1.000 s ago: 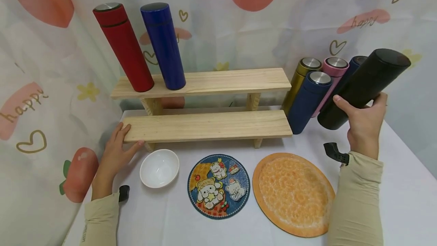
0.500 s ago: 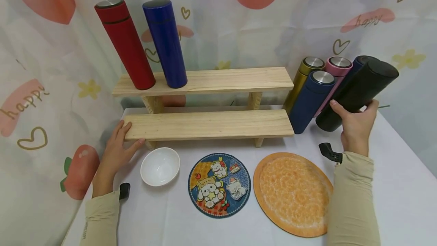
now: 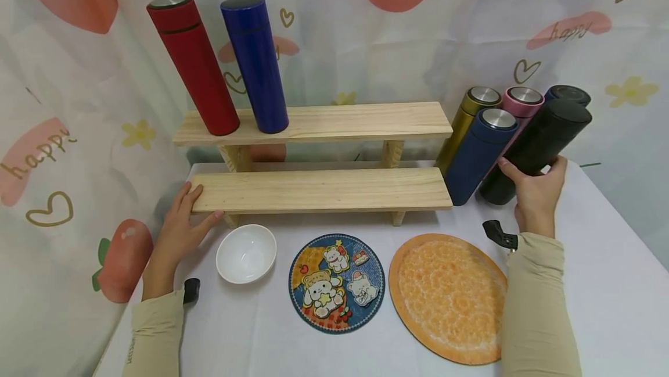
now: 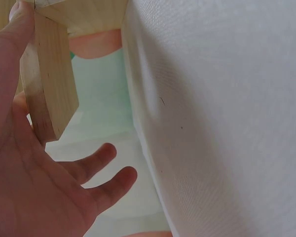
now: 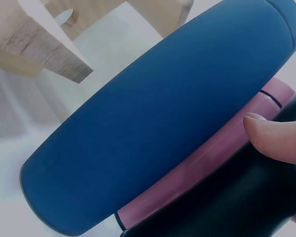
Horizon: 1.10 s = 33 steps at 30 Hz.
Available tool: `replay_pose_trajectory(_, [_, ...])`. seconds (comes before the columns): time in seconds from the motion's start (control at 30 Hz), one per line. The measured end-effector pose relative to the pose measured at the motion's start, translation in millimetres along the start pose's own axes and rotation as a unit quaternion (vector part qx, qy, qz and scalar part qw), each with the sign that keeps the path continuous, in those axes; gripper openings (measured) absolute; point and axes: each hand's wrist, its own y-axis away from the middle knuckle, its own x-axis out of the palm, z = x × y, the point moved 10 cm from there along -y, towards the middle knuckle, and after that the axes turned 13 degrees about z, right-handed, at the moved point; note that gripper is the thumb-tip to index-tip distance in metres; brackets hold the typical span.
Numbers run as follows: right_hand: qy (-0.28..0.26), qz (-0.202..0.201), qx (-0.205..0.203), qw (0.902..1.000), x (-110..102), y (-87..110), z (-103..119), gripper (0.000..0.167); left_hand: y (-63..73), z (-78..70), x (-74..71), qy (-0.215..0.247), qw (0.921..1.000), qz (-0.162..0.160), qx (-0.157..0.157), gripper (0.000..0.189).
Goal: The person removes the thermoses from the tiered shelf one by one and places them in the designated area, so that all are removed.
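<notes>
My right hand [image 3: 538, 197] grips a black thermos bottle [image 3: 549, 133] low on its body, among the bottles right of the stand. In the right wrist view my thumb [image 5: 278, 140] presses its side, with a pink bottle [image 5: 187, 170] and a navy bottle [image 5: 153, 113] close by. Whether the black bottle's base touches the table, I cannot tell. At the left, my left hand [image 3: 176, 232] holds the end of the lower shelf [image 3: 313, 192] of a wooden two-step stand. Two of its fingers [image 4: 113, 185] stick out past the shelf end [image 4: 52, 89].
A red bottle [image 3: 195, 69] and a blue bottle [image 3: 256, 69] stand on the upper shelf [image 3: 366, 121]. A gold bottle [image 3: 462, 124] and another dark blue one [image 3: 568, 94] are at the right. In front lie a white bowl [image 3: 247, 254], a cartoon mat [image 3: 337, 284] and an orange-brown mat [image 3: 449, 298].
My right hand has brought the black bottle left and lower, and it stands more upright beside the other bottles. The left hand has stayed at the shelf end.
</notes>
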Motion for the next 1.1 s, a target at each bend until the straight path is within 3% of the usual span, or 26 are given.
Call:
replay_pose_trajectory(0.43, [0.028, 0.000, 0.024, 0.9993, -1.7, -2.0, -16.4, 0.087, -1.2, 0.2, 0.1, -0.003, 1.0000, -0.003, 0.003, 0.092])
replay_pose_trajectory(0.87, [0.042, 0.010, 0.003, 0.9991, 0.3, -6.2, -19.3, 0.081, -1.6, 0.0, 0.1, -0.004, 1.0000, -0.001, -0.002, 0.092])
replay_pose_trajectory(1.1, [0.040, 0.028, 0.017, 0.9987, 2.5, -7.2, -23.8, 0.079, -0.5, 0.0, -0.3, -0.005, 1.0000, -0.002, 0.000, 0.092])
